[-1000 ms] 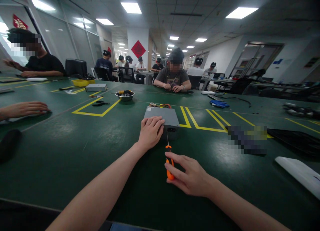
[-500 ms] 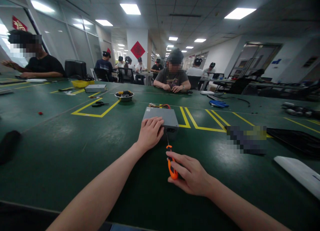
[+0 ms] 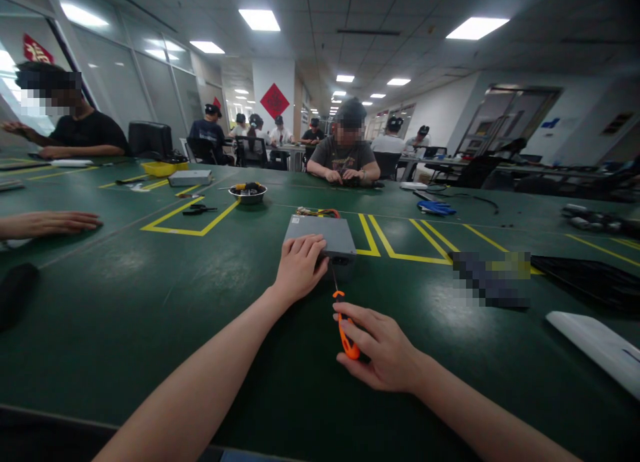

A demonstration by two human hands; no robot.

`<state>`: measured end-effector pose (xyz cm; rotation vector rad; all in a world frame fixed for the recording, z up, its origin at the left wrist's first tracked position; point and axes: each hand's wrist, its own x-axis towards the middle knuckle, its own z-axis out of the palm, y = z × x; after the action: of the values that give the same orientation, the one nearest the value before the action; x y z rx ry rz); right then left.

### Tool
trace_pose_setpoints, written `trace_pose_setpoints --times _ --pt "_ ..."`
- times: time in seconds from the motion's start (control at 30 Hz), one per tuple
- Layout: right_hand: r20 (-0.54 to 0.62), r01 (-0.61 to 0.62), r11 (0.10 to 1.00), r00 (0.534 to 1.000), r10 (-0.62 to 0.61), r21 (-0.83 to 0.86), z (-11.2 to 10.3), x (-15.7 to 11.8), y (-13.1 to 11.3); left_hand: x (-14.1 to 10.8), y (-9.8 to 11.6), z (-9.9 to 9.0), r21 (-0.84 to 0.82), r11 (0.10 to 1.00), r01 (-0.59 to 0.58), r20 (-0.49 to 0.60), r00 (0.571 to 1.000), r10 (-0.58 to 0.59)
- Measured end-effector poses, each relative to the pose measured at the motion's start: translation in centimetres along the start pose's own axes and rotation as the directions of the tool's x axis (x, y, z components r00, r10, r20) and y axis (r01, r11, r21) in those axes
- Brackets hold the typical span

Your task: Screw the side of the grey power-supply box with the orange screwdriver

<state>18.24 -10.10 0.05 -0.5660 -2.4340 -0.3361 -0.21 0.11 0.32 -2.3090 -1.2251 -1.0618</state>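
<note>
Left hand [image 3: 300, 269] open on power supply unit [image 3: 320, 237], right hand [image 3: 383, 347] gripping orange-handled screwdriver [image 3: 345, 335]

Unit lies straight ahead, long side across me, nearer my left hand; shaft [image 3: 334, 279] points at it.

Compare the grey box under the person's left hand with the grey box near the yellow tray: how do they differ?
The near grey box has the left hand resting on it, while the far grey box has no hand on it. The near grey box has coloured wires at its far end; the far grey box shows none. Both are flat, rectangular and lie on the green table.
</note>
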Motion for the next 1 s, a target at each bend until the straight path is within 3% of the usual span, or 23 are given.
trace_pose_setpoints --times 0.1,0.37,0.47,0.6,0.83,1.0 --pt "-0.018 -0.014 0.999 1.000 0.014 0.033 0.23 -0.12 0.15 -0.01 0.03 -0.03 -0.007 1.000 0.004 -0.001 1.000 -0.004" --pt "0.075 -0.016 1.000 0.997 0.014 0.026 -0.14 0.14 0.01 0.03 0.11 0.01 -0.014 1.000 0.016 -0.004 1.000 -0.016" --pt "0.039 0.002 0.999 0.999 -0.001 -0.032 -0.19 0.20 -0.04 0.01 0.10 0.03 -0.018 1.000 0.018 -0.001 1.000 -0.018" --pt "-0.026 -0.010 1.000 1.000 0.010 0.012 0.13 0.03 0.12 0.00 0.11 0.08 -0.024 0.999 0.024 -0.007 1.000 -0.024" --pt "0.038 -0.072 0.994 0.997 0.069 0.083 0.15 -0.16 0.19 0.06 0.16 -0.13 -0.021 0.999 0.027 0.002 1.000 -0.027" --pt "0.050 -0.012 1.000 0.999 0.012 -0.009 -0.20 0.14 -0.01 0.07 0.25 -0.37 -0.029 0.999 0.027 0.004 1.000 -0.027"
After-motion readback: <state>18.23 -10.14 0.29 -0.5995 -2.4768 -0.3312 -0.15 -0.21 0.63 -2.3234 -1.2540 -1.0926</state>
